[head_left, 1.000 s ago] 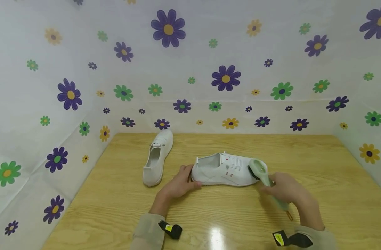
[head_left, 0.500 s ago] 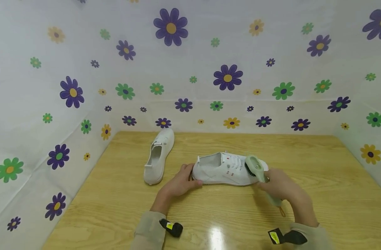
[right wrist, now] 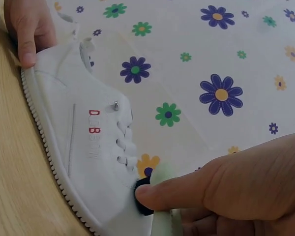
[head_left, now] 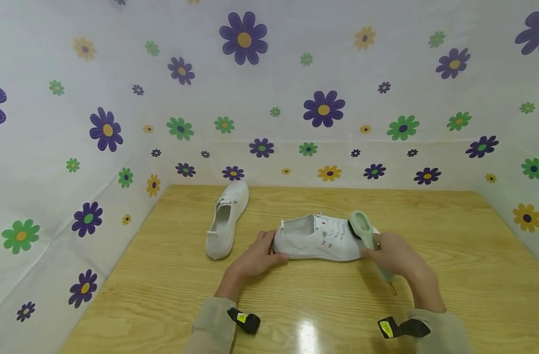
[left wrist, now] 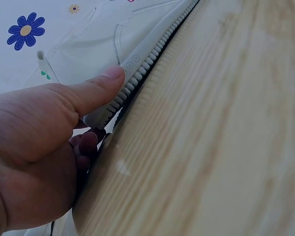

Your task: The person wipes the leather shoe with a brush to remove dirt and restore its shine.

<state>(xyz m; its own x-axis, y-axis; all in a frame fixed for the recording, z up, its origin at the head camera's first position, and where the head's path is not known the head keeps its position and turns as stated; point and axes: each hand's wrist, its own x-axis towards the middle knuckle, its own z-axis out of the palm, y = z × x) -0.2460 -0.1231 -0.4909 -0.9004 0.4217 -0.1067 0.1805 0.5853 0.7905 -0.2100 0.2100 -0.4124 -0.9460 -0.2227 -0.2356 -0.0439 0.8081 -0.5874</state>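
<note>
A white lace-up shoe lies sideways on the wooden table, toe to the right, with small red letters on its side. My left hand grips its heel; in the left wrist view the thumb presses the side just above the ridged sole and the fingers go behind the heel. My right hand holds a pale green brush by the handle, its dark bristles against the shoe's toe area. In the right wrist view the thumb lies along the brush, and the bristles sit just below the laces.
A second white shoe stands to the left, toe toward the back wall. White cloth printed with flowers encloses the back and both sides of the wooden table. A cord loop hangs from the brush handle's end.
My right hand has moved the brush up and slightly left over the shoe's toe, toward its far side. My left hand keeps its grip on the heel.
</note>
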